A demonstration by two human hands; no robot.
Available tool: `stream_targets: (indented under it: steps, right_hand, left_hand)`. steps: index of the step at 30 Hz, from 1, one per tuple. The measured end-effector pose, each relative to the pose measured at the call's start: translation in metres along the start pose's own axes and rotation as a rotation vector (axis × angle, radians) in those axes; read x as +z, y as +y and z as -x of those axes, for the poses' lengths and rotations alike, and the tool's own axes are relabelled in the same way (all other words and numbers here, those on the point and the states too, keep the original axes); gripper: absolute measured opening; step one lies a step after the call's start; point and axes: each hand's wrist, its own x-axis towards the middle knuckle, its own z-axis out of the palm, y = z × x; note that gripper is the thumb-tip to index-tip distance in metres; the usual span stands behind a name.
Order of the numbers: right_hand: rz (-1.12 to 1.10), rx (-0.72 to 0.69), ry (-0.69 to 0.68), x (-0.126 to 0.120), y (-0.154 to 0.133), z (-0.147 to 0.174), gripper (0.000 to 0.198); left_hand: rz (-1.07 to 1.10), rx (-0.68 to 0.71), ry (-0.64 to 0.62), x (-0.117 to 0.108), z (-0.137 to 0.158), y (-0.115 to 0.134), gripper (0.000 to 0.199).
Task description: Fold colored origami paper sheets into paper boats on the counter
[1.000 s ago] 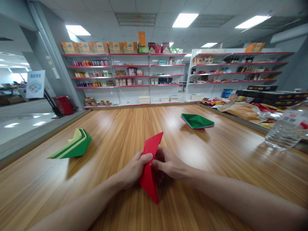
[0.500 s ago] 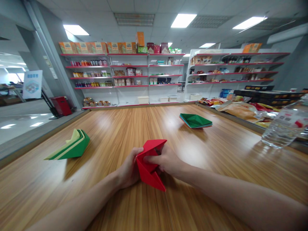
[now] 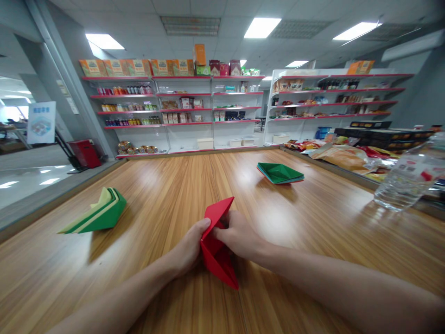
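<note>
Left hand (image 3: 189, 246) pinching a folded red paper (image 3: 214, 254) by its left side, right hand (image 3: 239, 235) partly inside its fold, grip unclear, near middle of wooden table (image 3: 177, 185), green-and-yellow papers (image 3: 104, 217) left, bottle (image 3: 403, 181) right, green-topped stack (image 3: 280, 173) beyond, shelves (image 3: 187, 133) behind.

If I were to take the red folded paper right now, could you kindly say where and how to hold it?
I'd lightly pinch the red folded paper at its narrow far point, coming from across the table: that tip juts past the left hand and right hand, so it should be free.
</note>
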Motion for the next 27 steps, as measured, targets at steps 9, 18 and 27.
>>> stream_targets:
  steps: [9,18,27]
  right_hand:
    - [0.105,-0.016,-0.061,-0.004,0.009,-0.001,0.012]
    - [-0.075,0.202,0.028,0.005,-0.006,0.003,0.023]
    - [-0.197,0.141,0.101,0.011,0.0,0.006,0.017]
  left_hand:
    - [-0.143,0.089,0.146,-0.003,-0.007,-0.007,0.036]
    - [-0.368,0.112,0.142,0.01,-0.004,-0.001,0.042]
    - [-0.531,0.136,0.182,0.007,-0.007,-0.003,0.046]
